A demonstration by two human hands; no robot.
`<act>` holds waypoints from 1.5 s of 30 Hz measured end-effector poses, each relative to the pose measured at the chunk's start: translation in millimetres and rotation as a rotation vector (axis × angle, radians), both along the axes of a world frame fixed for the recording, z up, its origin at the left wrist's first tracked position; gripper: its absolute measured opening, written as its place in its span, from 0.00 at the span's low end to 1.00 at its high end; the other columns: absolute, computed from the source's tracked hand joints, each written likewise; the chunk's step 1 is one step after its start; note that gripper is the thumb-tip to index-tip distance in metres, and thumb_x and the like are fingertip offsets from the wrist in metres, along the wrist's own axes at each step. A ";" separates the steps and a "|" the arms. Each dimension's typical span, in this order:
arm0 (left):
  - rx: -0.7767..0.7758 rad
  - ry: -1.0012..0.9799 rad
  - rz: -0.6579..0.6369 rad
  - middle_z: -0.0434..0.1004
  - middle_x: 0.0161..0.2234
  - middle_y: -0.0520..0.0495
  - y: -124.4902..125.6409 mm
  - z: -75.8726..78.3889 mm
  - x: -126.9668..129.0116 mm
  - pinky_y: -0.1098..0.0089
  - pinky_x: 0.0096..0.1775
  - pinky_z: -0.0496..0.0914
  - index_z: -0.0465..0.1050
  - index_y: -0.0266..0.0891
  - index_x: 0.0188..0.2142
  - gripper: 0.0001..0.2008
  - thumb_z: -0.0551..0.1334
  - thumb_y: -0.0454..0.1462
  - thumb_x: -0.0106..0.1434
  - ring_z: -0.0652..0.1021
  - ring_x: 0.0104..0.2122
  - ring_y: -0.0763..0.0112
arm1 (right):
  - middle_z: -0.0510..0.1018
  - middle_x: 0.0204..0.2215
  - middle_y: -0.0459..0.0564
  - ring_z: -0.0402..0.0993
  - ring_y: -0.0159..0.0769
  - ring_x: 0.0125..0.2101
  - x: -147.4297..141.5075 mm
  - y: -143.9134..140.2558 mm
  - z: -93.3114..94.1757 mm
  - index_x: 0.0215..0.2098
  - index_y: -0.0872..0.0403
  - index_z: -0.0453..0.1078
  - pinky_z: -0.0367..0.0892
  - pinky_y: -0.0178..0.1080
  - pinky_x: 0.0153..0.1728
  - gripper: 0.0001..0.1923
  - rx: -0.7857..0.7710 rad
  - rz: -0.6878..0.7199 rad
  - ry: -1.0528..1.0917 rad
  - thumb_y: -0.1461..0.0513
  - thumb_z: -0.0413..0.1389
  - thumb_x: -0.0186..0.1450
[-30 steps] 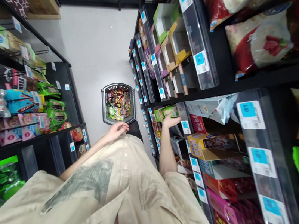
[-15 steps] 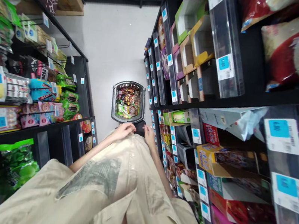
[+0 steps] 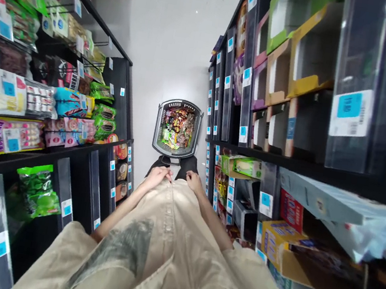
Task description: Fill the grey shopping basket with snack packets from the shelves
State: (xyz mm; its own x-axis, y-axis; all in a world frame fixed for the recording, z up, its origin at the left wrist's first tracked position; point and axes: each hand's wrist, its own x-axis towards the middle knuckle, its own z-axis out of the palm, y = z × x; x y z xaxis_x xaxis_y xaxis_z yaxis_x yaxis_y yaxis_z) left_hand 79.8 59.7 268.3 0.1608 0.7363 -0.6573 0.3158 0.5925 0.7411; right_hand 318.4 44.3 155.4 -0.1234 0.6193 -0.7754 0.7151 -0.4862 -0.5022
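I look down a shop aisle past my beige shirt. My left hand [image 3: 157, 176] and my right hand [image 3: 194, 182] both rest against the shirt's lower hem, close together, with nothing in them. The fingers of both look loosely curled. On the floor just ahead stands a grey shopping basket [image 3: 160, 124] filled with colourful snack packets. A green carton [image 3: 244, 166] sits on the right-hand shelf, a short way right of my right hand.
Black shelves line both sides. The left shelves [image 3: 68, 144] carry hanging snack bags with blue price tags. The right shelves [image 3: 243, 103] hold open cardboard display boxes and cartons. The pale floor [image 3: 173, 39] runs on beyond the basket.
My right hand came off the green carton on the right shelf and dropped to my shirt beside the left hand. The view swung to face straight down the aisle.
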 end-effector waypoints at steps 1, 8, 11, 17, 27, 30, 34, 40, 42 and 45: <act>-0.007 0.035 0.012 0.86 0.42 0.46 -0.6 -6.0 -2.0 0.65 0.56 0.71 0.85 0.42 0.27 0.25 0.54 0.49 0.70 0.81 0.45 0.63 | 0.85 0.48 0.57 0.80 0.41 0.52 0.3 3.8 -6.1 0.49 0.56 0.78 0.68 0.39 0.59 0.13 -0.018 0.020 -0.001 0.69 0.54 0.69; -0.209 0.374 -0.056 0.87 0.35 0.43 6.2 -66.9 -8.7 0.67 0.49 0.72 0.83 0.38 0.32 0.16 0.55 0.36 0.67 0.84 0.40 0.63 | 0.87 0.44 0.54 0.83 0.39 0.47 -32.5 44.8 -56.4 0.47 0.55 0.79 0.72 0.35 0.53 0.13 -0.068 0.098 0.015 0.70 0.57 0.67; -0.276 0.463 -0.068 0.87 0.33 0.42 7.4 -104.7 -11.8 0.66 0.48 0.72 0.83 0.39 0.36 0.13 0.58 0.36 0.66 0.84 0.41 0.60 | 0.86 0.45 0.54 0.83 0.38 0.47 -58.3 62.0 -87.0 0.48 0.55 0.79 0.72 0.35 0.52 0.15 -0.079 0.098 0.011 0.70 0.55 0.66; -0.360 0.516 -0.094 0.87 0.37 0.42 -2.5 -176.3 -30.2 0.68 0.49 0.72 0.84 0.41 0.34 0.17 0.55 0.38 0.69 0.84 0.43 0.61 | 0.86 0.47 0.54 0.83 0.37 0.47 -98.6 91.7 -157.8 0.53 0.57 0.76 0.73 0.35 0.53 0.19 -0.110 0.081 -0.024 0.70 0.53 0.66; -0.388 0.420 -0.191 0.86 0.42 0.45 1.8 -298.0 -95.6 0.66 0.53 0.74 0.84 0.41 0.38 0.14 0.57 0.32 0.67 0.83 0.44 0.62 | 0.86 0.46 0.56 0.82 0.42 0.49 -104.6 140.3 -283.7 0.54 0.58 0.77 0.72 0.39 0.54 0.18 -0.185 0.142 -0.076 0.67 0.54 0.68; -0.283 0.464 -0.164 0.84 0.45 0.43 16.4 -333.8 -110.3 0.64 0.55 0.73 0.81 0.39 0.44 0.16 0.54 0.31 0.68 0.81 0.46 0.62 | 0.86 0.46 0.57 0.82 0.46 0.49 -104.0 139.8 -318.1 0.52 0.57 0.78 0.72 0.41 0.55 0.16 -0.223 0.183 -0.064 0.66 0.58 0.66; 0.059 0.574 -0.217 0.80 0.44 0.39 36.3 -374.8 -109.7 0.55 0.55 0.71 0.78 0.39 0.44 0.14 0.53 0.31 0.69 0.76 0.50 0.54 | 0.83 0.53 0.59 0.78 0.49 0.56 -116.0 123.2 -354.5 0.57 0.55 0.76 0.69 0.44 0.61 0.22 -0.220 0.224 0.007 0.68 0.58 0.65; 0.116 0.540 -0.557 0.79 0.46 0.37 43.2 -430.4 -88.1 0.52 0.54 0.66 0.77 0.38 0.48 0.14 0.55 0.32 0.69 0.73 0.51 0.50 | 0.72 0.65 0.60 0.66 0.43 0.67 -157.0 97.0 -403.9 0.67 0.58 0.65 0.57 0.46 0.70 0.29 -0.118 0.209 0.142 0.69 0.52 0.68; 0.132 0.556 -0.647 0.80 0.46 0.36 40.0 -442.8 -82.6 0.51 0.54 0.65 0.78 0.38 0.48 0.13 0.56 0.33 0.69 0.73 0.51 0.48 | 0.73 0.62 0.61 0.66 0.44 0.65 -166.5 96.5 -416.2 0.65 0.57 0.67 0.57 0.48 0.70 0.25 -0.024 0.127 0.116 0.67 0.52 0.69; 0.152 0.597 -0.731 0.80 0.46 0.36 34.4 -452.8 -78.6 0.50 0.52 0.64 0.78 0.38 0.46 0.12 0.57 0.35 0.70 0.73 0.51 0.47 | 0.75 0.54 0.60 0.70 0.46 0.58 -169.1 107.5 -430.0 0.56 0.54 0.69 0.65 0.48 0.63 0.16 0.116 -0.092 -0.091 0.60 0.52 0.72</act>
